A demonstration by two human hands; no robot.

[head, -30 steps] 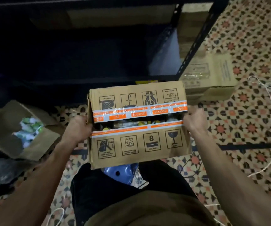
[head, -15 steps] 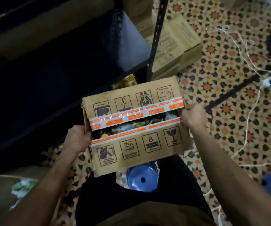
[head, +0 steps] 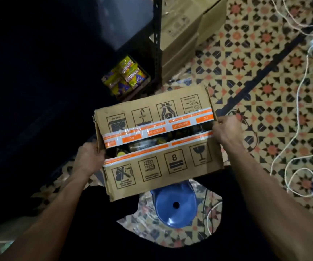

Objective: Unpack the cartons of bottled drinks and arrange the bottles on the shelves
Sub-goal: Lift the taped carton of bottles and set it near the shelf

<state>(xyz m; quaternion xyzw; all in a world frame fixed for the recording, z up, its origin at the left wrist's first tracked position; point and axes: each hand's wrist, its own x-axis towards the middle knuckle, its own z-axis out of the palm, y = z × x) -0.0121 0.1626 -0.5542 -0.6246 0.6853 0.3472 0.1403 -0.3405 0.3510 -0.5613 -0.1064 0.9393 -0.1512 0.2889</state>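
I carry a brown carton (head: 157, 170) with orange-and-white tape along its two top flaps. Between the flaps is a gap where dark bottles (head: 144, 145) with yellow caps show. My left hand (head: 88, 159) grips the carton's left end, and my right hand (head: 227, 131) grips its right end. The carton hangs in the air above a blue stool (head: 174, 206). A dark metal shelf (head: 156, 42) stands at the left and behind the carton; its boards are too dark to make out.
Yellow snack packets (head: 126, 76) lie low in the shelf. Stacked brown cartons (head: 185, 31) stand behind the shelf post. White cords (head: 300, 87) trail over the patterned floor at the right. My dark-clothed legs fill the bottom of the view.
The view has swung right and tilted: the shelf now sits further left, and the stacked cartons and cords show more. The carton stays in both hands, turned slightly anticlockwise.
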